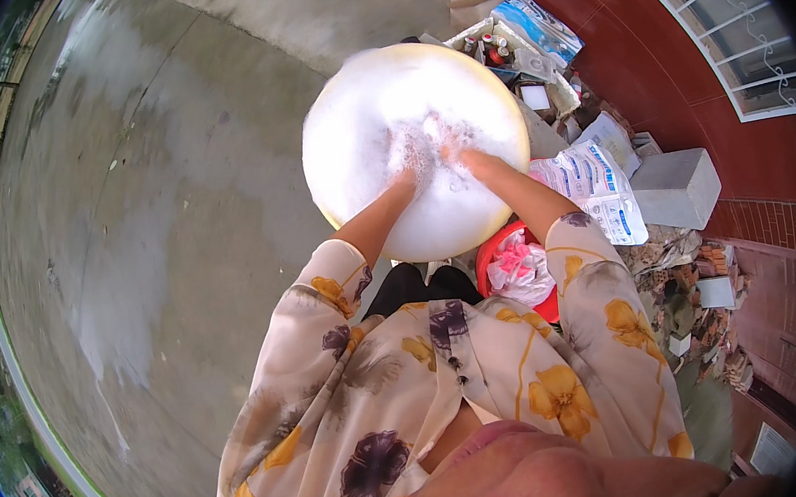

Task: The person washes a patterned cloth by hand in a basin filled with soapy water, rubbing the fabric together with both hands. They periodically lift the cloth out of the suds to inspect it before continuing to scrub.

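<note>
Before me stands a round yellow-rimmed basin (521,119) heaped with white soap suds (362,114). My left hand (408,153) reaches into the foam left of the middle, with bubbles covering most of it. Close beside it, my right hand (455,146) is also sunk in the suds. Only the wrists and parts of the hands show through. Whether the fingers hold anything under the foam cannot be seen. The water and whatever lies below the suds are hidden.
At the right, a red bucket (485,268) holds crumpled plastic bags (520,268). A white printed pouch (603,190) lies near a grey block (675,186). Beyond is a foam box (502,30) with bottles, by a red wall (638,41). Wet concrete (167,200) spreads left.
</note>
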`<state>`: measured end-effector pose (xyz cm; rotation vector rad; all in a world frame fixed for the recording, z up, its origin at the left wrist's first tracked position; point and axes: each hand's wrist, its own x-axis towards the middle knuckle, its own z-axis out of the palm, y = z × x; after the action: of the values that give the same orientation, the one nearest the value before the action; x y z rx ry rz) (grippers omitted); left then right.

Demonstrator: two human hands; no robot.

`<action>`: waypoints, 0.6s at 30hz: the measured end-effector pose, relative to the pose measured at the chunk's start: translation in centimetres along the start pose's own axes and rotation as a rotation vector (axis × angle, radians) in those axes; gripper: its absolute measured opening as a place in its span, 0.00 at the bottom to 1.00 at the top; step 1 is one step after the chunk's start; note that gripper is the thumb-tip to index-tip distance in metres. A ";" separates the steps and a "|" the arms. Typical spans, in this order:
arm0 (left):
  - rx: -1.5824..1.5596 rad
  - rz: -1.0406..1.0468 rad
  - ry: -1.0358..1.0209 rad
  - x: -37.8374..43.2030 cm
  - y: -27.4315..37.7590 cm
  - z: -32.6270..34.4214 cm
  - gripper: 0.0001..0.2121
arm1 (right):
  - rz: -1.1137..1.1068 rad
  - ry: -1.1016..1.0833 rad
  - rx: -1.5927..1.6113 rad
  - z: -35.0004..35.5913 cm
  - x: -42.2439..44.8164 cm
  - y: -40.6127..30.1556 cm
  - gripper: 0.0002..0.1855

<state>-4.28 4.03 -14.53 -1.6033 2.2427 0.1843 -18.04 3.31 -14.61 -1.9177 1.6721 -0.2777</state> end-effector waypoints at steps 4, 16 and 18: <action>-0.143 0.005 -0.093 2.0 0.5 2.6 0.22 | 0.086 -0.058 -0.045 1.1 1.2 1.1 0.26; -0.577 0.045 -0.163 4.7 -0.6 -0.6 0.30 | 0.095 0.006 0.004 -1.7 1.6 2.0 0.28; -0.719 0.034 -0.152 3.6 -2.4 -2.3 0.32 | 0.055 0.035 0.076 -3.6 0.2 1.0 0.28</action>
<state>-3.59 -0.66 -13.50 -1.7837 2.2037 1.1898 -20.66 2.09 -12.27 -1.8183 1.7098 -0.3496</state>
